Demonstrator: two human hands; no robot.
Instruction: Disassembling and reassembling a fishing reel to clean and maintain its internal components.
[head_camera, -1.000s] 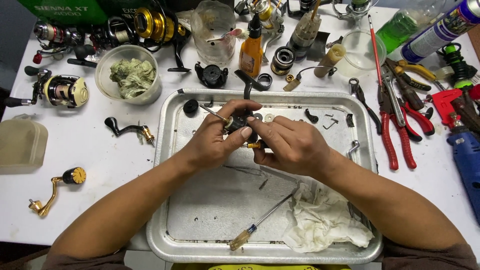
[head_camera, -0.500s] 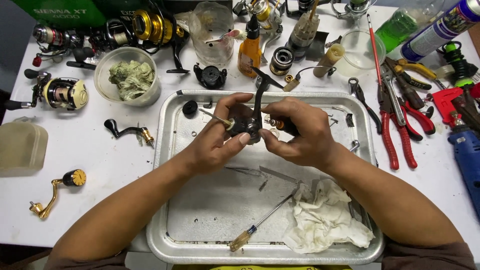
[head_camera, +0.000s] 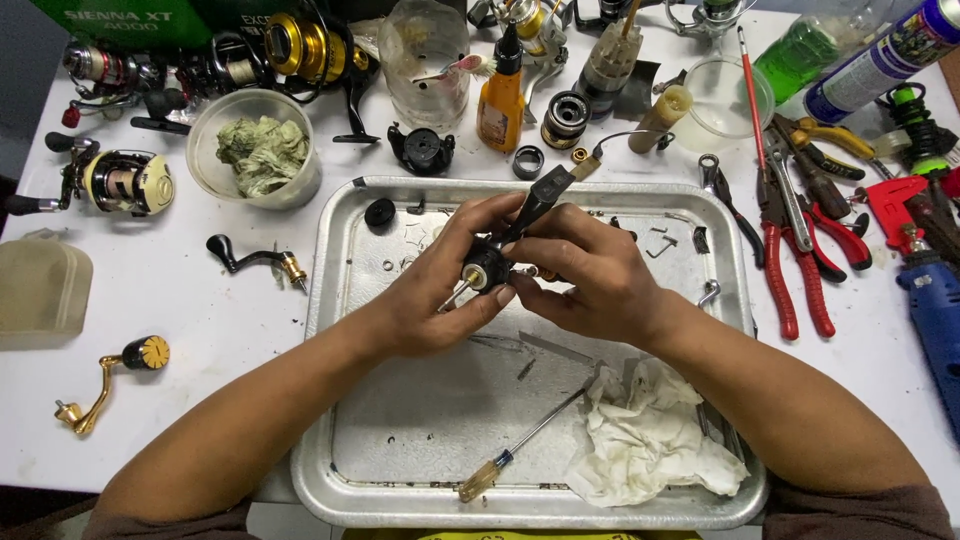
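- Plainly, both hands share one thing: the left hand wraps a black reel body from below and behind, fingers curled shut round it, thumb on top, so the part sits steady above the tray.
- Its stem juts up and away from the palms, probably turned out so that the near face stays open to view.
- A thin shaft pokes out of the body toward the left wrist, free of the fingers.
- The right hand closes on the body's other side, fingertips pinched at its face; what they pinch is hidden.
- Work is held over the tray, likely so that small parts drop into it rather than onto the table.
- A screwdriver lies in the tray near the right forearm, handle toward the person, easy to grab.
- A crumpled rag sits beside it in the near right corner, handy for wiping.
- Loose clips and screws lie scattered along the tray's far edge.
- Pliers lie right of the tray, off the work area.
- A gold handle and a black crank rest left of the tray, set apart.
- A bowl of wadded cloth stands behind them.
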